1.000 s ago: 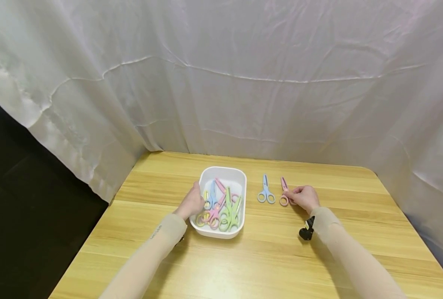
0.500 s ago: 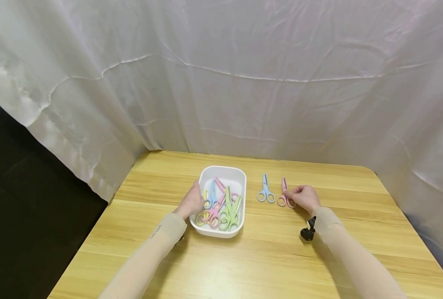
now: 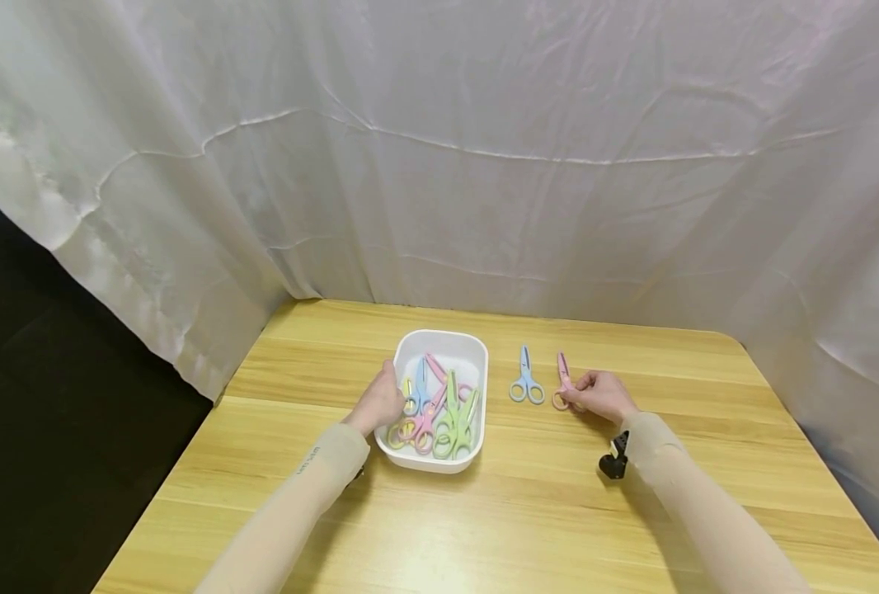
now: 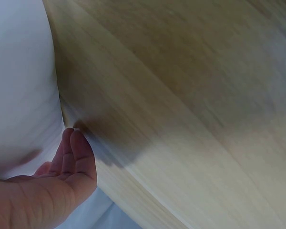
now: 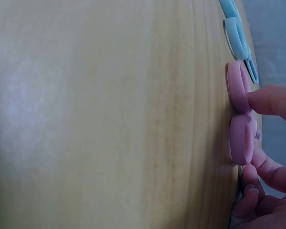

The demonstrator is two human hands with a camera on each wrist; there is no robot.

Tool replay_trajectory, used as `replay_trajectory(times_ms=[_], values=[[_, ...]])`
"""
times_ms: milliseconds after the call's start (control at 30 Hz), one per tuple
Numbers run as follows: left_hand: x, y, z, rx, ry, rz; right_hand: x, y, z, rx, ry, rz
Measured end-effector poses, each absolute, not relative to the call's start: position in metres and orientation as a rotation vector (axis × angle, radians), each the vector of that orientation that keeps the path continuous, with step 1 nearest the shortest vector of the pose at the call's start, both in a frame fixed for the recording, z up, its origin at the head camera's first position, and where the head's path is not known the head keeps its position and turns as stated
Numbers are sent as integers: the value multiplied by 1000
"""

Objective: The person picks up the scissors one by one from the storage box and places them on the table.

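Observation:
My left hand (image 3: pixel 378 404) grips the left side of a white tray (image 3: pixel 481 412), its fingers (image 4: pixel 83 152) lying along the outer wall (image 4: pixel 24 86). Inside the tray lie several scissors, among them green (image 3: pixel 452 412), pink and blue ones (image 3: pixel 420 381), with yellow ones partly covered. Right of the tray, my right hand (image 3: pixel 604 396) holds the handles of pink scissors (image 3: pixel 562 369) at the table surface. In the right wrist view, the thumb and a finger touch the two pink loops (image 5: pixel 236 138) from opposite sides. Blue scissors (image 3: pixel 526 381) lie just left of them, blades pointing away.
A wooden table (image 3: pixel 528 520) carries everything. Pale curtain fabric (image 3: pixel 521 206) hangs behind its back edge and along the sides, and a dark surface (image 3: pixel 61 412) is at the far left. A small black device (image 3: pixel 613 464) sits at my right wrist.
The pink scissors' handles have shifted and turned slightly under my right fingers, staying beside the blue pair. My left hand and the tray have barely moved.

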State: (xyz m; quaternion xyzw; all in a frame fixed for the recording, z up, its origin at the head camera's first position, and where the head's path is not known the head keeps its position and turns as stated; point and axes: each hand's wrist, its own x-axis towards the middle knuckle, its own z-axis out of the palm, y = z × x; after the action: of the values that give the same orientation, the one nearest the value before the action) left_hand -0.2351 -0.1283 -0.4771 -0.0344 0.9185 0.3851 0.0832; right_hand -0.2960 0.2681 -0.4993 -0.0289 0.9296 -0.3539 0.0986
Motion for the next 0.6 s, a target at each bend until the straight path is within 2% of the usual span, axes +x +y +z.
replay_trajectory(times_ms=[600], values=[[-236, -129, -478, -122, 2718, 1165, -297, 269, -498, -43, 2786, -1028]])
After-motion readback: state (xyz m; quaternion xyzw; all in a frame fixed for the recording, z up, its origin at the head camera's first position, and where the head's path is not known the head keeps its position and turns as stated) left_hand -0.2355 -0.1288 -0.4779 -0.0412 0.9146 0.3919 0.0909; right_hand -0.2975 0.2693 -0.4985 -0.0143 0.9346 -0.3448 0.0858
